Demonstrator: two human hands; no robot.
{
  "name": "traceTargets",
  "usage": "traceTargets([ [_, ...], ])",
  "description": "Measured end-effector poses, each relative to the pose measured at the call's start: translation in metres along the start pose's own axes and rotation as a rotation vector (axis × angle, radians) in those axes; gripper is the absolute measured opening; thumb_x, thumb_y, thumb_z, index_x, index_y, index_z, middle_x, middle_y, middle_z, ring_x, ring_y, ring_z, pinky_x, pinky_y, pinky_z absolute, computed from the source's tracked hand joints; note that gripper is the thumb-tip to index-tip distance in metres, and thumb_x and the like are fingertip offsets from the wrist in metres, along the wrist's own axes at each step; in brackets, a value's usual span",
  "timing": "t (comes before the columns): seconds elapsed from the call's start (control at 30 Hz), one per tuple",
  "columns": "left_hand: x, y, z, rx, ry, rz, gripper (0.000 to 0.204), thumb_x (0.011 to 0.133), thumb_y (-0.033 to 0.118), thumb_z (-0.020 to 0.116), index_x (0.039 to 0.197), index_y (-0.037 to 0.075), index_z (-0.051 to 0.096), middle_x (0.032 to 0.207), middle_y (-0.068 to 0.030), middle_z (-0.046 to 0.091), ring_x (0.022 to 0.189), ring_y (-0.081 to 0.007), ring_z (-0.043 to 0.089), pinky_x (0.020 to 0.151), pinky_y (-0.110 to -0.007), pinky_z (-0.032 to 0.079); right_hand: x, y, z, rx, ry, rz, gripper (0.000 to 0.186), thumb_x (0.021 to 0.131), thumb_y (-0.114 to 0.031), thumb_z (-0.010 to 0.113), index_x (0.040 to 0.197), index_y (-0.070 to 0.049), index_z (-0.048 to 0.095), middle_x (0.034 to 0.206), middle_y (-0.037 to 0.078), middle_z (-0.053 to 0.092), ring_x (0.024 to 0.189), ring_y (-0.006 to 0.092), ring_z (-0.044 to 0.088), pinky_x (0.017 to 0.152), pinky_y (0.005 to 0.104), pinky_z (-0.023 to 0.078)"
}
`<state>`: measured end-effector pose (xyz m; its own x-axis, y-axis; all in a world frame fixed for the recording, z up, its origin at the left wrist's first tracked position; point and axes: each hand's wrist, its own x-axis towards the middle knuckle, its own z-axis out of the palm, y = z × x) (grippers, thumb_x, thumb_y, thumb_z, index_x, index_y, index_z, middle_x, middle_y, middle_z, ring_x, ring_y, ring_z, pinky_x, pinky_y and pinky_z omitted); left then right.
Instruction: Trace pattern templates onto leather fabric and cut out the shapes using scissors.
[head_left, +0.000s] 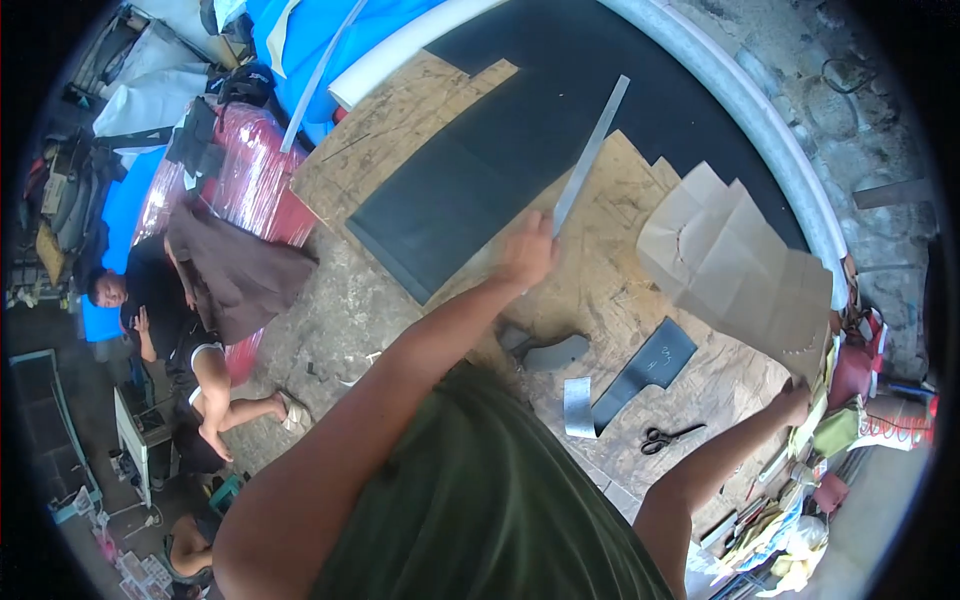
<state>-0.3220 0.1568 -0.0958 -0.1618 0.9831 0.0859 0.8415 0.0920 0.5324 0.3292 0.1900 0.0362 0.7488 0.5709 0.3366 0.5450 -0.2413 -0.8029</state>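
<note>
My left hand (pixel 530 250) is closed around the lower end of a long metal ruler (pixel 592 150), which slants up and away over the wooden worktable (pixel 590 265). Beside it a black sheet of material (pixel 450 190) lies spread across the board. Over at the right, my right hand (pixel 793 402) grips the near corner of a large creased brown paper pattern (pixel 740 265). Between my arms lie a dark cut piece with pale marks (pixel 650 370), a silvery strip (pixel 579 407), a small dark curved piece (pixel 556 354) and black-handled scissors (pixel 672 438).
A large pale roll (pixel 775 110) curves round the table's far side. At the left a seated person (pixel 165 300) has brown cloth (pixel 235 270) beside a plastic-wrapped red bundle (pixel 250 150). Bags and tools crowd the right edge near a green pouch (pixel 836 432).
</note>
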Motion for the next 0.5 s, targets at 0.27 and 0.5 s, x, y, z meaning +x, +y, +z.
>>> traceTargets([
  [0.27, -0.009, -0.057, -0.066, 0.052, 0.216, 0.167, 0.047, 0.095, 0.024, 0.064, 0.139, 0.006, 0.061, 0.133, -0.0165, 0.060, 0.104, -0.0394, 0.066, 0.090, -0.050, 0.055, -0.097, -0.068, -0.098, 0.380, -0.091, 0.092, 0.031, 0.089, -0.014, 0.069, 0.112, 0.004, 0.060, 0.104, 0.023, 0.066, 0.090, 0.0360, 0.068, 0.085, 0.0442, 0.058],
  [0.5, -0.091, -0.233, -0.137, 0.449, 0.231, -0.046, 0.076, 0.103, 0.042, 0.056, 0.162, -0.001, 0.034, 0.170, -0.0238, 0.032, 0.155, -0.0451, 0.033, 0.125, -0.062, 0.022, -0.128, -0.180, -0.077, 0.658, -0.140, 0.194, 0.029, 0.092, -0.008, 0.065, 0.116, 0.006, 0.057, 0.110, 0.024, 0.064, 0.095, 0.0358, 0.067, 0.089, 0.0437, 0.058],
])
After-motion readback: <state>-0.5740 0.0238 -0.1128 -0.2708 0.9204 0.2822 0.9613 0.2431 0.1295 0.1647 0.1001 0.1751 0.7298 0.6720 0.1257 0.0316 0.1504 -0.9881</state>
